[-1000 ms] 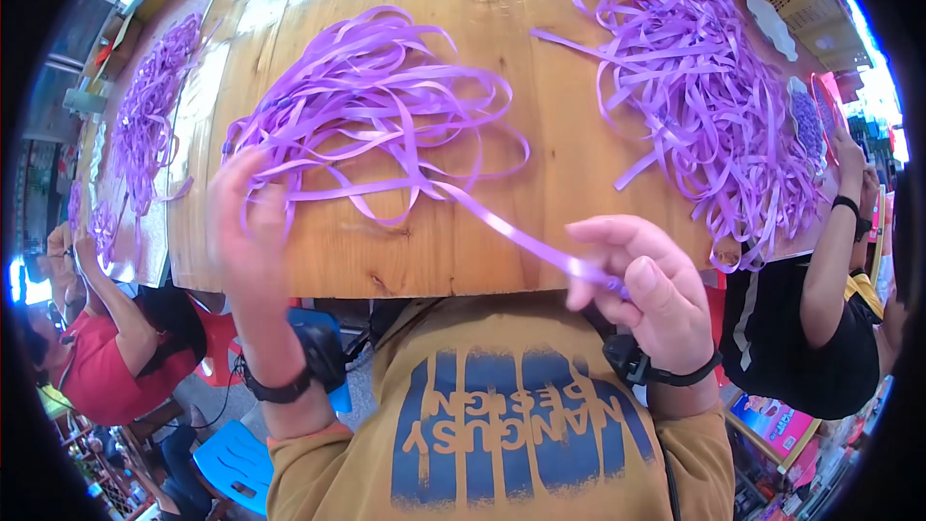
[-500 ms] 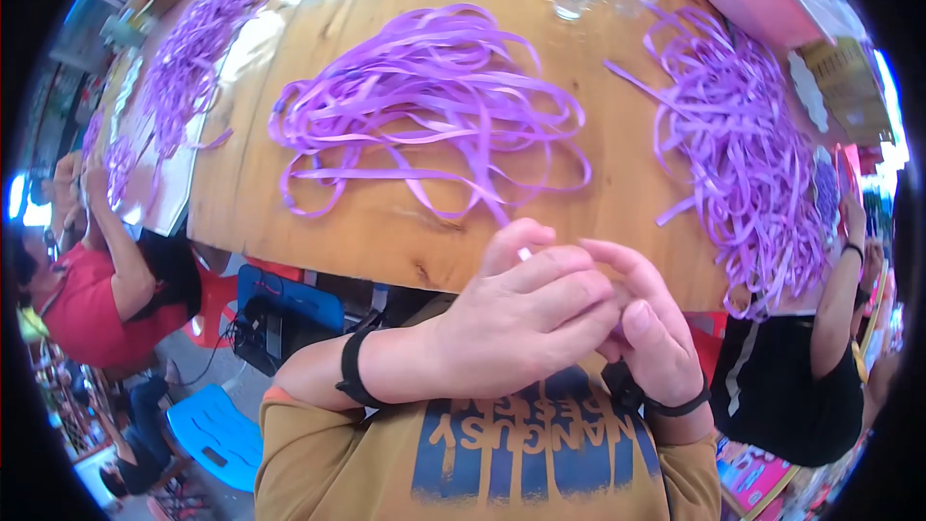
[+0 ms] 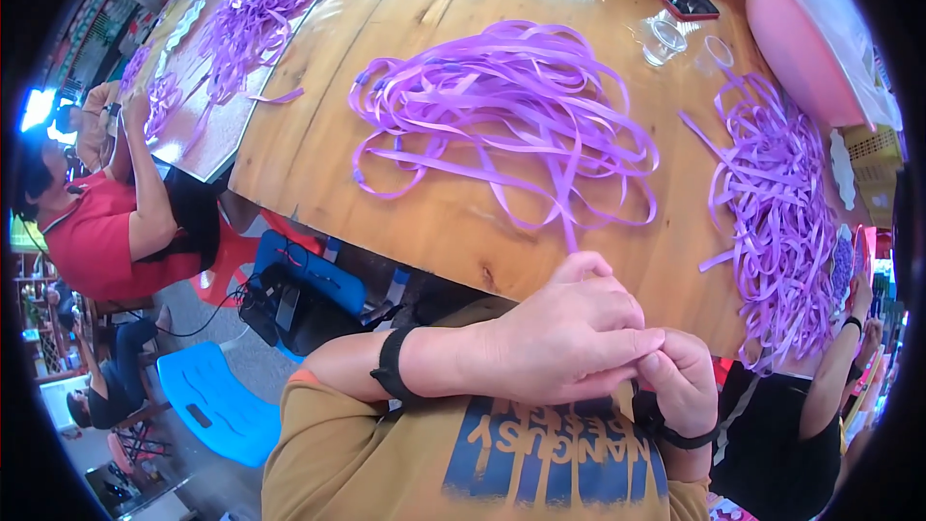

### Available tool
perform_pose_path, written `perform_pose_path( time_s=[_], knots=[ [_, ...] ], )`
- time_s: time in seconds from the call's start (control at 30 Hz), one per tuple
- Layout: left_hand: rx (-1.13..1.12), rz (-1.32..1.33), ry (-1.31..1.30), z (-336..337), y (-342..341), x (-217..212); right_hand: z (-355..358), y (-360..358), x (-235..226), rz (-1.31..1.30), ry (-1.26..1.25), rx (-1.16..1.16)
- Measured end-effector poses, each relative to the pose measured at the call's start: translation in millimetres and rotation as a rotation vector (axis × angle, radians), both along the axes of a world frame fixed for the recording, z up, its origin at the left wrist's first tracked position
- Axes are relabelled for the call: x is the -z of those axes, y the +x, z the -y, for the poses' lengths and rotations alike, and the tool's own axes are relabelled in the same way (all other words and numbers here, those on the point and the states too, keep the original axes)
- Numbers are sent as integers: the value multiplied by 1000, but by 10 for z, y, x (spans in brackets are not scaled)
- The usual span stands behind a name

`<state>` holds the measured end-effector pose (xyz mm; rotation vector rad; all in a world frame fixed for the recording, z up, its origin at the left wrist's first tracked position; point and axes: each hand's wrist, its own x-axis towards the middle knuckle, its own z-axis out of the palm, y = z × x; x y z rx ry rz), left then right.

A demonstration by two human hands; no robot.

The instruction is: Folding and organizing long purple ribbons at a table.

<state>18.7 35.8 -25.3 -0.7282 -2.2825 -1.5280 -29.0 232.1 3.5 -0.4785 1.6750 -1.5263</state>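
Observation:
A loose pile of purple ribbon [image 3: 502,101] lies looped on the table in front of me. From its near side one strand runs down to my left hand [image 3: 569,333], whose fingers are curled round it. My right hand [image 3: 680,381] touches the left one, thumb and fingers pinched together. Whatever sits between its fingertips is hidden. Both hands are just off the table's near edge, before my chest.
More purple ribbon heaps lie at the right [image 3: 772,203] and far left [image 3: 265,14]. A phone [image 3: 689,4], a clear cup [image 3: 666,39] and a pink basin [image 3: 805,39] stand at the back right. People sit on both sides; a blue stool [image 3: 217,400] is at left.
My right hand's fingers, raised and apart before, are now curled into a pinch against my left hand. The view has shifted, so the table and ribbons appear further right.

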Motion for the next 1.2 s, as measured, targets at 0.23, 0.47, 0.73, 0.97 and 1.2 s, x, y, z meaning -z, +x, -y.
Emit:
perform_pose_path(
  time_s=[0.23, 0.47, 0.73, 0.97, 1.2],
  knots=[
    [-10, -35, -47, 184, 32, 81, -94, -15, 41, -132, 24, -31],
    [-391, 87, -229, 1217, 306, -122, -1029, -441, 61, -350, -38, 623],
    [-832, 235, 307, 2021, 934, 63, -2113, -837, 233, -355, -441, 958],
    [-675, -44, 795, 1583, 760, 68, -1748, -696, 48, -203, -586, 1360],
    [-173, -67, 1710, 1360, 677, 24, -2279, -736, 338, 337, -1386, 819]
  ],
)
